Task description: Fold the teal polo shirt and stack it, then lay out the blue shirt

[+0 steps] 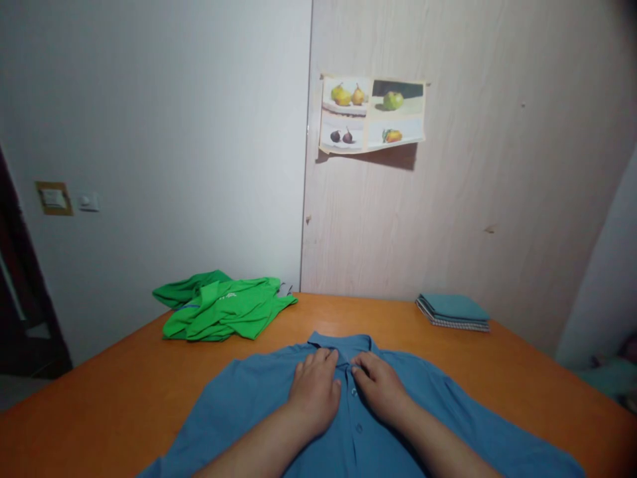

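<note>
A blue button-up shirt lies spread front side up, with its collar toward the far side and sleeves out to both sides. On the cloth left of the front opening rests my left hand, its fingers lying over the shirt just below the collar and its thumb apart. My right hand is on the other side of the opening, fingers curled and pinching the shirt's edge at the collar base. Buttons run down the front between my forearms. The lower shirt is out of frame.
The shirt lies on an orange table. A crumpled green garment sits at the back left. At the back right is a stack of folded cloth, teal on top and checked below. A wall stands behind, with a fruit picture sheet.
</note>
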`<state>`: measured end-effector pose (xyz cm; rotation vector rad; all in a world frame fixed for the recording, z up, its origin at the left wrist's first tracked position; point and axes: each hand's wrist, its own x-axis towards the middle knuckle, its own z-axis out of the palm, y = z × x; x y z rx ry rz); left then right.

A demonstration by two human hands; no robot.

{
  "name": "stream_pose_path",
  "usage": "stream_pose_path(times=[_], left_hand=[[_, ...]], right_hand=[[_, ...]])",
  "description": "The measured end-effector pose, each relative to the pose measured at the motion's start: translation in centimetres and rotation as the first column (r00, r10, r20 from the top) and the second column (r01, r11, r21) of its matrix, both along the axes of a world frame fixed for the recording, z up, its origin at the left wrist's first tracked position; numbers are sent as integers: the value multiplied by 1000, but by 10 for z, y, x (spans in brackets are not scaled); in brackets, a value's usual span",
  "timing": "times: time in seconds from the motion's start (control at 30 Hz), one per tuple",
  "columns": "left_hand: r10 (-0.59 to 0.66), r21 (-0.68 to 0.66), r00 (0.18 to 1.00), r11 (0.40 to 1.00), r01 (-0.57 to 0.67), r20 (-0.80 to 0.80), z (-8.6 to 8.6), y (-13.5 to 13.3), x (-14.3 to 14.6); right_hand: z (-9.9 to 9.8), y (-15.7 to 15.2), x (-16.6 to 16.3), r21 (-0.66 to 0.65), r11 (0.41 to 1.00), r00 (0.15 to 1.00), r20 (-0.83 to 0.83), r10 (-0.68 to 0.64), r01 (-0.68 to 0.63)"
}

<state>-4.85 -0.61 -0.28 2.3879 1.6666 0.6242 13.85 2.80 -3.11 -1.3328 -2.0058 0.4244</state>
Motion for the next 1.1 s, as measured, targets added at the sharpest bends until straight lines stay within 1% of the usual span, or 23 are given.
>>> stream_pose_path(times=[0.1,0.23,0.33,0.47,0.53,0.67,0.83,0.93,1.1], left_hand=[[-2,5,999,1000,2,32,2,2,-1],[-8,66,997,998,3,72,6,2,0],[-46,81,998,996,43,35,6,1,3],[-106,45,994,993,108,-40,3,2,5],[-116,22,992,993,117,-58,2,2,5],[-91,-15,994,996,90,-60,3,2,3],[-36,-11,999,999,36,-14,3,1,2],[-22,-14,1000,1000,22,11,0,2,2],[-45,-4,995,999,46,91,-8,9,0]], right_hand=[[2,-1,0,-7,1000,1000,7,-6,6],[4,-2,0,-17,1000,1000,4,-7,7],[3,-2,0,-12,1000,1000,-9,0,0],[1,-1,0,-13,1000,1000,-13,0,0],[1,-2,0,-13,1000,1000,-9,-5,5],[1,-2,0,-13,1000,1000,-7,3,-4],[-2,0,2,-3,1000,1000,-20,12,-12],[-5,2,2,0,1000,1000,-24,20,-20],[-7,4,3,3,1000,999,-26,26,-26]])
